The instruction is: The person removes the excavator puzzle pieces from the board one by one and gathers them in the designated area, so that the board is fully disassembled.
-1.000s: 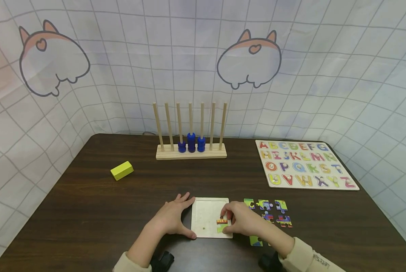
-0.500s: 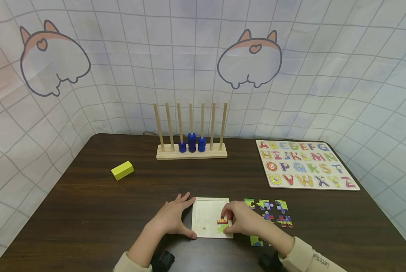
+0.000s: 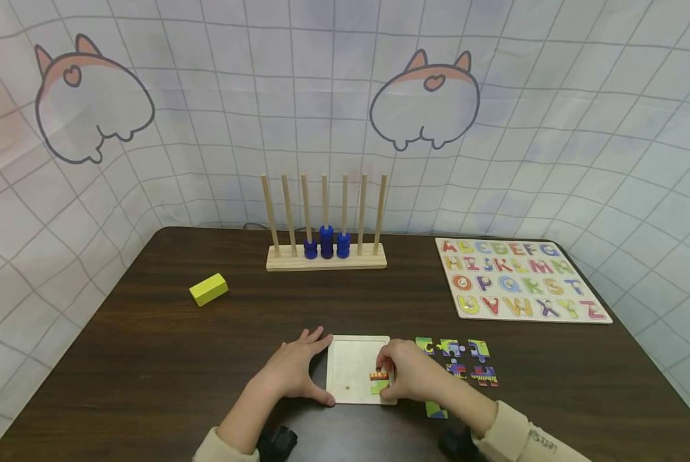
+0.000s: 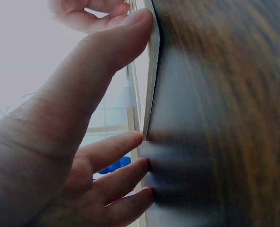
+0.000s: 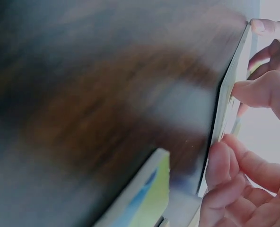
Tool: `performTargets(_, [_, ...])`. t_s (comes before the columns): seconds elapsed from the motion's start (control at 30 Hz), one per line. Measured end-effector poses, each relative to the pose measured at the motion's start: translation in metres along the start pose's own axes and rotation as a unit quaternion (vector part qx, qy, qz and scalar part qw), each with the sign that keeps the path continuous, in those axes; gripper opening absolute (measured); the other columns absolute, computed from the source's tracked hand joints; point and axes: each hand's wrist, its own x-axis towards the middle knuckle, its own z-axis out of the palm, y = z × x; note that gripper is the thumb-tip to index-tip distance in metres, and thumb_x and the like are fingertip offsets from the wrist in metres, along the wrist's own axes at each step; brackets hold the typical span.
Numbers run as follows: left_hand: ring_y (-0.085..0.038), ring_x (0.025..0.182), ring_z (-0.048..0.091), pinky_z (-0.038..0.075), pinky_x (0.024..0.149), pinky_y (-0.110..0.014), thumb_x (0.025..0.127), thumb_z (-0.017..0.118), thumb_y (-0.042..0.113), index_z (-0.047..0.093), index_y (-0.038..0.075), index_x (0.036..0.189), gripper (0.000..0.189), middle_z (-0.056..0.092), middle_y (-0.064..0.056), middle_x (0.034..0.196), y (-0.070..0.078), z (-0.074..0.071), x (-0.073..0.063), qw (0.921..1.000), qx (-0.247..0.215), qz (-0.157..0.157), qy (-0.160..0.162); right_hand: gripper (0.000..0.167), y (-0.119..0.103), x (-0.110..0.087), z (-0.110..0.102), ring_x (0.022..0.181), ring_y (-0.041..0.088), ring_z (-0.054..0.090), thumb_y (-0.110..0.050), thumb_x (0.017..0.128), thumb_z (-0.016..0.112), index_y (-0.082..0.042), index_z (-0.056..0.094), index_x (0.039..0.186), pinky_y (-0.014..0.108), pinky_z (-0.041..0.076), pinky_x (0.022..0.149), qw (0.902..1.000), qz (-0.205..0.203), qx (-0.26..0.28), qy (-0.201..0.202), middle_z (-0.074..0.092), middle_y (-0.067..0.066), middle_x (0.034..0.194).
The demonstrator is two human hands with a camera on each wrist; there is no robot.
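A pale square puzzle board (image 3: 345,359) lies on the dark table. My left hand (image 3: 292,369) spreads along its left side, thumb at the near corner and index finger at the far corner; in the left wrist view the other fingertips (image 4: 142,163) touch the tabletop. My right hand (image 3: 411,372) bends over the board's right edge, thumb and fingers pinching a puzzle piece (image 3: 379,388) with green and red-yellow stripes on the board. The hand hides part of that piece. Loose puzzle pieces (image 3: 483,376) lie right of the board, some behind the right forearm.
A wooden peg counter (image 3: 326,262) with blue beads stands at the back. To the left lies a yellow block (image 3: 209,290). An alphabet board (image 3: 521,280) rests at the back right. A grid-patterned curtain (image 3: 264,115) hangs behind the table.
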Motion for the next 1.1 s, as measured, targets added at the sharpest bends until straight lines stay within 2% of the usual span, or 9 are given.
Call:
performTargets(0.53, [-0.039, 0.131, 0.027, 0.024, 0.094, -0.067, 0.054, 0.086, 0.044, 0.044, 0.007, 0.137, 0.100, 0.032, -0.016, 0.144, 0.002, -0.001, -0.001, 1.0000, 0.005, 0.007, 0.003, 0.029, 0.005, -0.005, -0.004, 0.061, 0.006, 0.045, -0.017, 0.058, 0.080, -0.008, 0.061, 0.078, 0.021, 0.042, 0.055, 0.9998, -0.014, 0.004, 0.011, 0.053, -0.004, 0.072])
performTargets(0.73, [-0.039, 0.131, 0.027, 0.024, 0.094, -0.067, 0.054, 0.086, 0.044, 0.044, 0.007, 0.137, 0.100, 0.032, -0.016, 0.144, 0.002, -0.002, -0.001, 0.9999, 0.004, 0.010, 0.005, 0.029, 0.005, -0.015, -0.013, 0.051, 0.003, 0.045, -0.014, 0.059, 0.078, -0.008, 0.061, 0.081, 0.021, 0.042, 0.047, 0.9991, 0.001, 0.040, 0.010, 0.054, -0.004, 0.068])
performTargets(1.1, [-0.039, 0.131, 0.026, 0.024, 0.094, -0.067, 0.053, 0.086, 0.045, 0.043, 0.008, 0.137, 0.101, 0.031, -0.016, 0.144, 0.002, 0.000, -0.001, 1.0000, 0.001, 0.006, 0.002, 0.026, 0.015, -0.044, -0.032, 0.053, 0.005, 0.049, -0.012, 0.064, 0.075, -0.009, 0.061, 0.086, 0.022, 0.044, 0.049, 0.9980, 0.028, 0.042, 0.038, 0.055, -0.005, 0.071])
